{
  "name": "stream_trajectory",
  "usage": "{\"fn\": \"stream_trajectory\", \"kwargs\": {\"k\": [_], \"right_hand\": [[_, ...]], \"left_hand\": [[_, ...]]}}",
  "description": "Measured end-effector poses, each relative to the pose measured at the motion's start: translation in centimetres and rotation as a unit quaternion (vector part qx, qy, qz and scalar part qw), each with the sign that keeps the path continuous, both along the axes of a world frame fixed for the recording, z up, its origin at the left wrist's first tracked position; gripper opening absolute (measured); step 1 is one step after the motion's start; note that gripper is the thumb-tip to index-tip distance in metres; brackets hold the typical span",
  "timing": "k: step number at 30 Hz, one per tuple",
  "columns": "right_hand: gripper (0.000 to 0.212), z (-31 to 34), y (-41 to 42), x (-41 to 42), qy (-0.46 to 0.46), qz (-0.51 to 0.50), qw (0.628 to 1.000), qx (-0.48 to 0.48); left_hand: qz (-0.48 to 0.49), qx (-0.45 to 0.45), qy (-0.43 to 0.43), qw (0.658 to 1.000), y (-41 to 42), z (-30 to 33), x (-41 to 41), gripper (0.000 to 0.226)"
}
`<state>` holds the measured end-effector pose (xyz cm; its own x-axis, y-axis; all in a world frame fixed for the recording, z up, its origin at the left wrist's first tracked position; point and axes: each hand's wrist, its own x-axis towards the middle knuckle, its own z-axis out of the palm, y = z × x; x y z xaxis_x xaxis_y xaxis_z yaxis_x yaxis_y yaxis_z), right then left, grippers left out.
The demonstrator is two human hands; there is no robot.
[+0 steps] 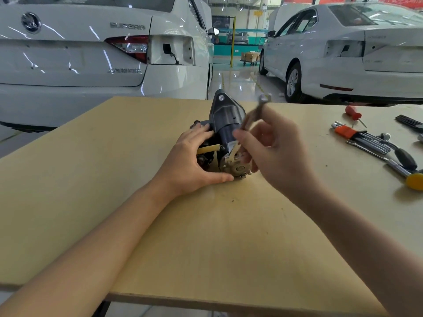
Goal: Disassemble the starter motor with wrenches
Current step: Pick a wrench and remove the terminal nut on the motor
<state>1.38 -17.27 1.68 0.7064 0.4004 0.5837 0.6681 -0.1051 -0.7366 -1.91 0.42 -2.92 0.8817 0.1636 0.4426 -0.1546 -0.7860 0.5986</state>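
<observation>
- Filling the upper left of the frame, a glossy white car (91,53) shows its smooth rear panel and a red tail lamp.
- At centre, the left hand (194,161) curls round the starter motor (225,124), thumb along its near side, fingers over the dark far side.
- This motor lies on the pale, matte wooden board (160,225): dark cylindrical body, bright round metal end cap facing the camera.
- Just right of centre, the right hand (274,154) pinches a slim steel wrench (249,124), blurred, its lower end on the end cap, open jaw end raised.
- Far right lie a red-handled screwdriver (353,113), hex keys in an orange holder (359,136) and a second white car (343,49).
</observation>
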Motion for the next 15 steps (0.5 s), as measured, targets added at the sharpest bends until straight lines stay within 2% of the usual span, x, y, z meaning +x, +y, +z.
{"fn": "stream_trajectory", "kwargs": {"k": [2,5,7,9,10,11,12,13,15], "right_hand": [[0.004,0.7,0.9,0.3,-0.053,0.016,0.997,-0.06],[0.012,1.2,2.2,-0.2,-0.157,0.061,0.97,-0.174],[0.014,0.7,2.8,-0.8,-0.234,0.088,0.924,-0.291],[0.022,-0.3,2.9,-1.3,-0.333,0.06,0.861,-0.381],[0.025,-0.7,2.6,-1.5,-0.365,0.054,0.852,-0.372],[0.026,-1.1,2.2,-1.7,-0.378,0.06,0.865,-0.324],[0.025,-1.6,1.8,-1.8,-0.362,0.061,0.895,-0.252],[0.023,-1.9,1.3,-2.0,-0.312,0.049,0.935,-0.163],[0.016,-2.4,0.4,-2.1,-0.11,0.034,0.993,0.019]], "left_hand": [[-0.002,0.012,-0.01,1.0,0.0,-0.2,0.0,0.105],[-0.013,-0.012,-0.016,1.0,0.1,-0.4,-0.2,0.095],[-0.044,-0.017,-0.017,0.999,0.3,-0.2,-0.2,0.083],[-0.057,0.019,-0.015,0.998,0.6,-0.2,-0.1,0.079],[-0.055,0.019,-0.01,0.998,0.7,-0.2,0.0,0.075],[-0.051,0.01,-0.009,0.999,0.7,-0.2,0.0,0.069],[-0.049,0.002,-0.016,0.999,0.7,-0.3,0.0,0.067],[-0.042,0.001,-0.023,0.999,0.7,-0.4,0.0,0.07],[-0.026,0.007,-0.023,0.999,0.6,-0.4,0.0,0.087]]}}
